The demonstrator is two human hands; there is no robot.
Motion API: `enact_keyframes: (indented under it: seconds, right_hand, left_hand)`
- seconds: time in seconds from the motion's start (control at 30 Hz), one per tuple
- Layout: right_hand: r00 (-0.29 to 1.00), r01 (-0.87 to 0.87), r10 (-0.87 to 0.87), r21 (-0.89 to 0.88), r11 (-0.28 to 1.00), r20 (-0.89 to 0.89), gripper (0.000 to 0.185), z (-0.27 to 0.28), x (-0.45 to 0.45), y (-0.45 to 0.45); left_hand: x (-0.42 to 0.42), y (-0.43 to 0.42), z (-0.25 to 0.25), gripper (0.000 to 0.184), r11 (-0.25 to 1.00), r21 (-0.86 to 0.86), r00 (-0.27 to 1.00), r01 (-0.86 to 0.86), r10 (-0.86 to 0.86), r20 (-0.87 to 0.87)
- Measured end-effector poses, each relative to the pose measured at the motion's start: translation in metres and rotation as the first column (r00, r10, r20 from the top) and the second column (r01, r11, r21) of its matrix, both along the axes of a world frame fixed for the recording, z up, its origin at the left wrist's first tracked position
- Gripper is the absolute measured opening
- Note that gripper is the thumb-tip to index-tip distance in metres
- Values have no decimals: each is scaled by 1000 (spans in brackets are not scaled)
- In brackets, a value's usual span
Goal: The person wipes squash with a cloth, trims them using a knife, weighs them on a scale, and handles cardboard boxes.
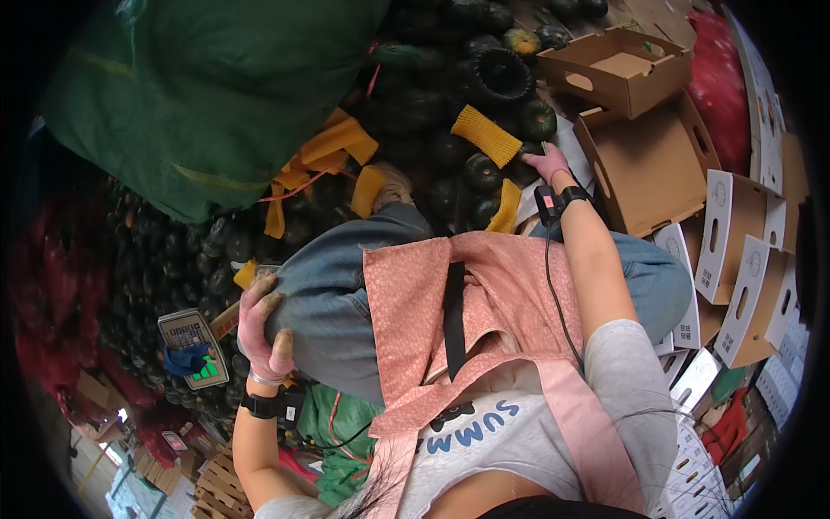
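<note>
My left hand [263,329], in a pink glove with soiled fingertips, rests on my jeans at the knee. Its thumb and fingers are apart and nothing is in them. A digital scale [194,348] with buttons and a green-lit display lies beside it, partly under a blue cloth [187,360]. My right hand [548,163], also pink-gloved, reaches forward with thumb and fingers around the side of a dark green squash [526,150]. Just left of that squash lies a yellow foam net sleeve [487,136]. Another yellow sleeve [505,206] lies nearer my leg.
Dark green squashes [164,277] cover the floor ahead and left. A big green sack [207,95] stands front left, by a heap of yellow sleeves [333,143]. Open brown cartons [648,164] and white printed boxes [731,233] stack at right. Red mesh sacks [718,86] stand behind.
</note>
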State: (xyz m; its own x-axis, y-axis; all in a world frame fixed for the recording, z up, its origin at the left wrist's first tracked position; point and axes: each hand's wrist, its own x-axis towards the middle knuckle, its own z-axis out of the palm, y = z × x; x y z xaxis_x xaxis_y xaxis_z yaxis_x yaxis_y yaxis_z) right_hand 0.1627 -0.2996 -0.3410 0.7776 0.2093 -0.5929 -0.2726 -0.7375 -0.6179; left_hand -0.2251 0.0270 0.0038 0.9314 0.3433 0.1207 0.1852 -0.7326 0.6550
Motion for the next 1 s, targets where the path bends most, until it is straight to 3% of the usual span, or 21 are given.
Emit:
enact_keyframes:
  seconds: [0.1,0.13,0.27,0.3,0.37,0.4,0.43,0.5,0.63,0.8,0.9,0.93,0.97,1.0]
  right_hand:
    - [997,-74,74,-69,995,-13,77,22,4,-2]
    - [995,-82,81,-28,996,-50,83,6,9,-8]
    - [958,-283,278,-83,955,-71,78,15,16,-11]
    - [939,-308,288,-82,948,-189,92,22,19,-11]
    - [926,-242,255,82,967,-278,89,33,15,-10]
    - [963,-241,239,-5,970,-126,84,42,7,-7]
    - [974,-223,221,-55,973,-52,93,37,1,-7]
    - [975,-219,218,-59,974,-35,97,36,-4,-12]
    - [959,-275,272,-40,960,-82,84,64,-16,-5]
    - [996,-87,87,7,996,3,70,51,-31,-4]
    - [997,-78,80,241,967,1,65,40,-27,-14]
    - [995,-27,69,459,888,-74,56,37,-22,-15]
    - [964,72,123,681,729,-234,43,57,-18,-9]
    - [933,155,164,768,621,-321,38,77,-16,0]
  left_hand:
    - [0,0,3,45,1000,2,1000,-8,8,-28]
    - [1,0,4,46,1000,2,999,-10,10,-37]
    - [4,1,4,46,1000,11,1000,8,-7,-26]
    - [5,1,5,46,1000,11,1000,7,-7,-28]
    - [6,1,6,46,1000,9,999,5,-5,-37]
    - [6,1,6,47,1000,13,999,13,-12,-39]
    - [7,1,6,46,1000,13,999,17,-17,-35]
    - [7,1,6,46,1000,17,999,24,-24,-33]
    - [6,1,4,44,1000,8,1000,15,-15,-4]
    - [7,-1,3,44,1000,5,1000,11,-11,15]
    - [8,-1,3,44,1000,-3,999,9,-9,36]
    - [8,-1,2,44,1000,-7,999,9,-8,43]
    - [9,-2,2,45,1000,-10,999,12,-11,42]
    - [10,-2,2,45,1000,-12,999,12,-11,40]
